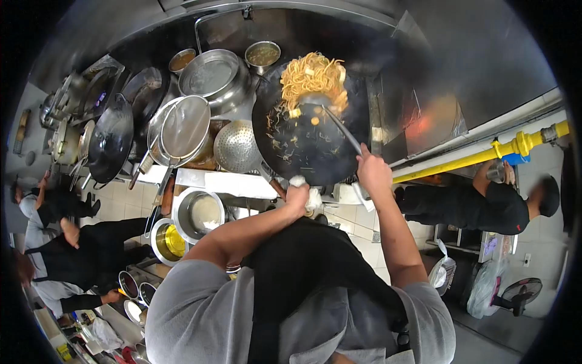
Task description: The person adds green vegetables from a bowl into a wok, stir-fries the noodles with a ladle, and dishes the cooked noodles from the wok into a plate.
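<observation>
We list, left to right: one dark pan (111, 145), well left of the left-hand grip. One mesh strainer (187, 126), nearer that grip and beyond it. One perforated scoop (236, 145), its wooden handle ending just beside the same grip. One left hand (296, 199), fingers curled tight around a white cloth (314, 198) at the large wok's near rim (whether a handle sits inside the cloth, we cannot tell). One large wok (315, 155), directly beyond both grips. One heap of noodles (312, 76), inside its far side. One ladle (344, 130), slanting away from the right grip, head at the noodles' near edge. One right hand (374, 174), closed around the ladle's handle. One yellow pipe (467, 161), right of that grip.
</observation>
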`<move>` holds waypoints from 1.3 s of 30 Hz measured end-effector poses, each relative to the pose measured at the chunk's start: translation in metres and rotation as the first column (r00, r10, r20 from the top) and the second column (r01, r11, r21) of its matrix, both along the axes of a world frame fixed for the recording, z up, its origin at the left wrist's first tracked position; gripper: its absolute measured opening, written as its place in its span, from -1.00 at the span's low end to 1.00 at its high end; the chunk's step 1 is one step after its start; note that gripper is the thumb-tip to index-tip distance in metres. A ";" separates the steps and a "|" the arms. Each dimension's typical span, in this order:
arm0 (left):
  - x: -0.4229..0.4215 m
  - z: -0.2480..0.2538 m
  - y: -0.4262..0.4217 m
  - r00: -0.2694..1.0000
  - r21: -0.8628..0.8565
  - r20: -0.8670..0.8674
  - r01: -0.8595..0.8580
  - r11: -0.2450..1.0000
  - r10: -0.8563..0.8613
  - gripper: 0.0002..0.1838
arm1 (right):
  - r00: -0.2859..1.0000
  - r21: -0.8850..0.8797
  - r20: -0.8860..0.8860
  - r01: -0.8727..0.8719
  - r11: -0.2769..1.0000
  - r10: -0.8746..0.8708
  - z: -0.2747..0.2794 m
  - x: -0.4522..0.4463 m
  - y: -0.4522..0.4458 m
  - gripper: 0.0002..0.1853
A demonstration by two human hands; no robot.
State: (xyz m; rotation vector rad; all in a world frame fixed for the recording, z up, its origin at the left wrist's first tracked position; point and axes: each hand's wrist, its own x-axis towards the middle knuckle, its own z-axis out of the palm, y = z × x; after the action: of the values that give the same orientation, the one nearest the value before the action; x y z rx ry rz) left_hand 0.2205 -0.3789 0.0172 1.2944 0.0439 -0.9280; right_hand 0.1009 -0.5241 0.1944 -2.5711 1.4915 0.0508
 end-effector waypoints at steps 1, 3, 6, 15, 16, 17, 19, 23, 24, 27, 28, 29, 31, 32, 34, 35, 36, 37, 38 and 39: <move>0.006 0.019 -0.009 0.992 0.044 -0.125 -0.014 0.999 0.020 -0.67 | 1.000 -0.004 -0.018 -0.016 1.000 0.016 0.006 -0.006 0.000 -0.58; 0.040 -0.015 -0.049 0.980 0.077 -0.165 0.125 0.989 -0.111 -0.69 | 0.997 0.044 -0.070 -0.039 0.998 0.043 0.020 -0.018 0.000 -0.58; 0.043 0.026 -0.063 0.963 0.064 -0.255 0.109 0.992 -0.089 -0.72 | 0.991 0.080 -0.110 -0.072 0.994 0.080 0.061 -0.017 0.009 -0.61; 0.049 -0.042 -0.072 0.987 0.011 -0.152 0.060 0.998 -0.058 -0.71 | 0.991 0.077 -0.096 -0.083 0.994 0.090 0.013 0.013 -0.011 -0.64; 0.039 -0.065 -0.054 0.994 -0.007 -0.075 0.083 0.997 -0.083 -0.69 | 0.998 0.050 -0.058 -0.026 0.998 0.029 0.004 0.014 -0.011 -0.61; 0.025 -0.036 -0.027 0.991 -0.023 -0.105 0.086 0.996 -0.088 -0.65 | 1.000 0.007 -0.002 -0.002 1.000 0.002 -0.005 0.010 -0.008 -0.59; 0.017 -0.014 0.003 0.991 -0.083 -0.054 0.119 0.989 -0.124 -0.55 | 0.999 0.004 0.035 0.022 1.000 -0.022 -0.007 -0.002 0.000 -0.58; 0.046 -0.015 -0.041 0.988 0.072 -0.123 0.100 0.992 -0.091 -0.71 | 0.997 0.032 0.057 0.058 0.998 -0.060 0.007 -0.022 0.011 -0.57; 0.057 -0.015 -0.061 0.982 0.080 -0.154 0.125 0.989 -0.111 -0.79 | 0.998 0.044 0.050 0.045 0.998 -0.047 0.015 -0.024 0.012 -0.58; 0.071 -0.004 -0.101 0.942 0.003 -0.334 0.043 0.999 -0.040 -0.84 | 0.996 0.069 0.035 0.077 0.995 -0.080 0.026 -0.029 0.010 -0.58; 0.072 -0.014 -0.109 0.945 -0.013 -0.323 0.043 0.999 -0.044 -0.84 | 0.996 0.066 0.027 0.081 0.995 -0.083 0.026 -0.031 0.009 -0.58; 0.071 -0.025 -0.113 0.961 -0.007 -0.274 0.030 1.000 -0.031 -0.84 | 0.995 0.076 0.030 0.093 0.993 -0.095 0.026 -0.033 0.008 -0.58; 0.072 -0.037 -0.116 0.965 0.008 -0.261 0.006 1.000 -0.004 -0.85 | 0.989 0.090 0.075 0.117 0.989 -0.124 0.017 -0.033 0.004 -0.58; 0.074 -0.037 -0.118 0.962 -0.008 -0.272 0.024 1.000 -0.025 -0.84 | 0.982 0.114 0.111 0.143 0.983 -0.156 0.010 -0.032 -0.001 -0.58; 0.078 -0.032 -0.116 0.945 -0.064 -0.313 0.076 0.995 -0.092 -0.81 | 0.964 0.127 0.226 0.115 0.985 -0.142 -0.016 -0.027 -0.015 -0.57; 0.078 -0.021 -0.109 0.915 -0.073 -0.385 0.102 0.992 -0.123 -0.79 | 0.951 0.124 0.245 0.164 0.979 -0.190 -0.026 -0.021 -0.023 -0.57; 0.078 -0.016 -0.102 0.903 -0.146 -0.396 0.117 0.982 -0.167 -0.78 | 0.935 0.121 0.269 0.207 0.971 -0.233 -0.031 -0.012 -0.032 -0.56; 0.076 -0.015 -0.092 0.909 -0.154 -0.395 0.081 0.985 -0.137 -0.73 | 0.913 0.159 0.297 0.242 0.957 -0.281 -0.034 -0.002 -0.041 -0.56; 0.076 -0.014 -0.082 0.914 -0.160 -0.392 0.045 0.986 -0.106 -0.67 | 0.911 0.150 0.315 0.229 0.962 -0.266 -0.042 0.007 -0.052 -0.56; 0.073 -0.003 -0.069 0.943 -0.089 -0.326 0.041 0.995 -0.068 -0.68 | 0.905 0.152 0.319 0.243 0.958 -0.280 -0.053 0.017 -0.066 -0.56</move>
State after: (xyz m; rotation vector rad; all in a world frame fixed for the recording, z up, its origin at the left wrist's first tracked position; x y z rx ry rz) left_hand 0.2934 -0.4476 0.0142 1.0591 0.2295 -1.1752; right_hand 0.1178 -0.5896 0.1411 -2.1364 1.6278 -0.3188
